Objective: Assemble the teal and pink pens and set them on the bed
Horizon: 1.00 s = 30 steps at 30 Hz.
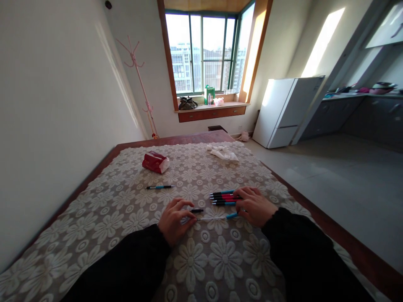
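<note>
My left hand is closed in a pinch at the tip end of a thin, whitish pen refill. The refill runs across to a blue pen barrel, whose other end is in the fingers of my right hand. A short black pen part lies on the cloth beside my left fingertips. Just beyond the barrel, several pens in blue, red and black lie side by side, tips pointing left. My right hand partly covers their right ends. Farther off to the left lies a single blue and black pen.
A lace tablecloth with flower patterns covers the table. On its far half are a red packet at left and a crumpled white plastic bag at right. Beyond the table stand a pink coat rack and a white fridge.
</note>
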### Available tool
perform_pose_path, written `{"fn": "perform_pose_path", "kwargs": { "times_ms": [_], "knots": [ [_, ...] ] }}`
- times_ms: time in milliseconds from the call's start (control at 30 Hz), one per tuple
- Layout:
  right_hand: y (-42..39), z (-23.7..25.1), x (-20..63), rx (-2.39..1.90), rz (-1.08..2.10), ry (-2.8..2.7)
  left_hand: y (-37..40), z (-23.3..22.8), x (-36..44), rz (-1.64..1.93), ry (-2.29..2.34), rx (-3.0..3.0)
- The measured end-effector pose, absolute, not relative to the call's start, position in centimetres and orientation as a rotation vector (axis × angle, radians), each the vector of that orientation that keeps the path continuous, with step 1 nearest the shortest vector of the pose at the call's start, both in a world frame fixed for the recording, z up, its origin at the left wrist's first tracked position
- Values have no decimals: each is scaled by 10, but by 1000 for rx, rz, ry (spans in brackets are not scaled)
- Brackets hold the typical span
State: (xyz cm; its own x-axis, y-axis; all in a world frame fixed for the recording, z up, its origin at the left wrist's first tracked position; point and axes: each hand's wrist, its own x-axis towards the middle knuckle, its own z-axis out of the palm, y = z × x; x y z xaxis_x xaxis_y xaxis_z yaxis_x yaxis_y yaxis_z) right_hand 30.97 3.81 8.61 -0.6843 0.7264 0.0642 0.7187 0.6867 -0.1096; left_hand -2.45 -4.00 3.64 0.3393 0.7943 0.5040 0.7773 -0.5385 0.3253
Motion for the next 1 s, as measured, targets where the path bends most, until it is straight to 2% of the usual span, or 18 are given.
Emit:
{"fn": "perform_pose_path", "kwargs": {
  "times_ms": [667,833,1000],
  "knots": [
    [23,66,272,-904,178,-2777,-39,38,-23,974,1500,2582],
    [12,66,251,-944,129,-2773,-39,39,-24,986,1468,2599],
    [9,66,247,-1002,207,-2732,-39,40,-24,984,1462,2600]
  ]
}}
